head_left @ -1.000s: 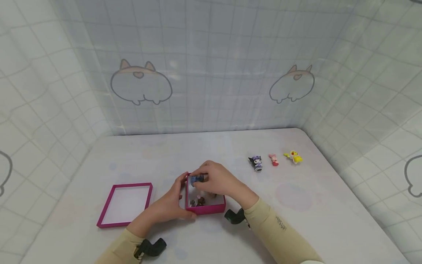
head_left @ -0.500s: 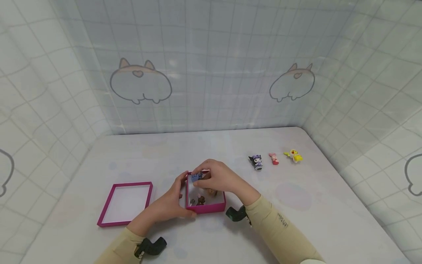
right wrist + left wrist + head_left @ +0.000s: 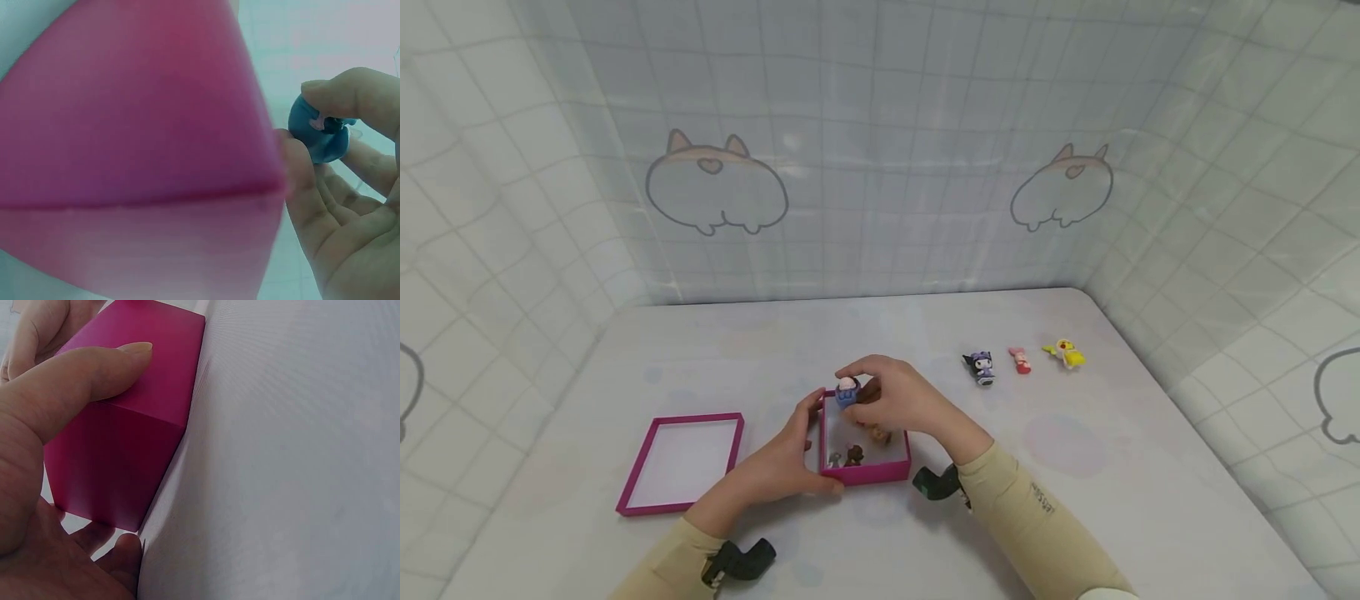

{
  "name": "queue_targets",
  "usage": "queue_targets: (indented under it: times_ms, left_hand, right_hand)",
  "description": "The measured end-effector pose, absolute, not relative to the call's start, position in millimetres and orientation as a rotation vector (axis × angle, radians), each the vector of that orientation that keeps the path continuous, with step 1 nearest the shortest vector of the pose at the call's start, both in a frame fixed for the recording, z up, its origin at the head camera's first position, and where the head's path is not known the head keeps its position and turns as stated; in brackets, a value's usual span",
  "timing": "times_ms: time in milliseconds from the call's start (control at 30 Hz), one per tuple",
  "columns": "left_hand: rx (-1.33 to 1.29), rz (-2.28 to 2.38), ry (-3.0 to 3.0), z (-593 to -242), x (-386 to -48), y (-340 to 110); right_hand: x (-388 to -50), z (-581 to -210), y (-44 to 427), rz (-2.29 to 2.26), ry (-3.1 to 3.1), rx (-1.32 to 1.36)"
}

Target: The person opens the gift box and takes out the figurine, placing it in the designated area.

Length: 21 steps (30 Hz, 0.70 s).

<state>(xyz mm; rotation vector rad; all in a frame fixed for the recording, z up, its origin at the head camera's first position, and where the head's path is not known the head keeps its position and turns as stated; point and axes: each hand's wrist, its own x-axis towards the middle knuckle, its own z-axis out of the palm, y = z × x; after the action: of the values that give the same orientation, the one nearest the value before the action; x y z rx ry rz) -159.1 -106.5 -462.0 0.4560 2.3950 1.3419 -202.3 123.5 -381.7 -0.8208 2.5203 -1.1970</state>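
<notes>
In the head view, my left hand (image 3: 778, 467) grips the left side of an open magenta box (image 3: 868, 474). Its thumb (image 3: 119, 370) presses on one wall, and the other fingers lie round the adjoining side. Over the box's far left corner, my right hand (image 3: 898, 402) pinches a small blue figurine (image 3: 847, 395) with a pale face between thumb and fingers. The right wrist view shows the figurine's blue body (image 3: 302, 119) held beside the box. Inside the box lie a brown figurine (image 3: 853, 455), a small greyish one (image 3: 834, 460) and a tan one (image 3: 878, 434), partly hidden by my right hand.
A shallow magenta-rimmed lid (image 3: 736, 446) lies inside up on the left of the white table (image 3: 1000, 517). To the back right are a black-and-purple figurine (image 3: 981, 367), a pink-and-red one (image 3: 1020, 361) and a yellow one (image 3: 1067, 354). Patterned curtains enclose the table.
My right hand has raised the blue figurine from inside the box to its far rim, turning it so the pale face shows. The left hand keeps its grip on the box.
</notes>
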Motion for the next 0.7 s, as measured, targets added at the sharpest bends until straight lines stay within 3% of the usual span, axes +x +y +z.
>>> queue_targets:
  times_ms: [700]
  left_hand:
    - [0.423,1.351,2.377,-462.7,-158.9,-106.0]
  right_hand:
    - [-208.7,-377.7,140.4,-1.243,2.552,-0.862]
